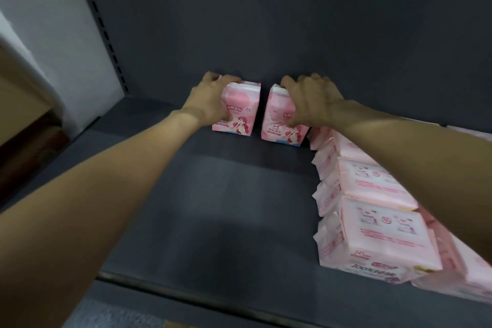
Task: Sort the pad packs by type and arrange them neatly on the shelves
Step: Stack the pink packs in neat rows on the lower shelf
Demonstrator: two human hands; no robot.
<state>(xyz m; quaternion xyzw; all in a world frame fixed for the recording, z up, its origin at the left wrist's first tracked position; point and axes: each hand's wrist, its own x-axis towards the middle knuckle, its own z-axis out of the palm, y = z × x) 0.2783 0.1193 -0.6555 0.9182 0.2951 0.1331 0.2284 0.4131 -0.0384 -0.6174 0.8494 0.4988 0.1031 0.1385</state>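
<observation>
Your left hand (210, 100) holds a small pink pad pack with a cartoon girl on its front (238, 112). Your fingers curl over the top of the pack and your thumb sits low on the front, so your grip is closed around it. The pack stands upright at the back of the dark grey metal shelf (213, 208), close to the dark back wall.

Your right hand (310, 104) holds a second pink pad pack of the same kind (279, 125). Here too your fingers curl over the top and wrap down the front, and your grip is tight on the pack. This pack also stands upright on the shelf.

The two packs are side by side with a thin dark gap between them. They are not touching. Both show the same pink picture to the front.

To the right of your right arm is a stack of flat pale pink pad packs (372, 208). They lie down flat in a row that runs from the back of the shelf to the front edge. Their crinkled ends point to the left. The pack in your right hand is just beside the far end of this row.

On the left, a slotted grey shelf post (103, 32) runs up beside a white wall (48, 21).
</observation>
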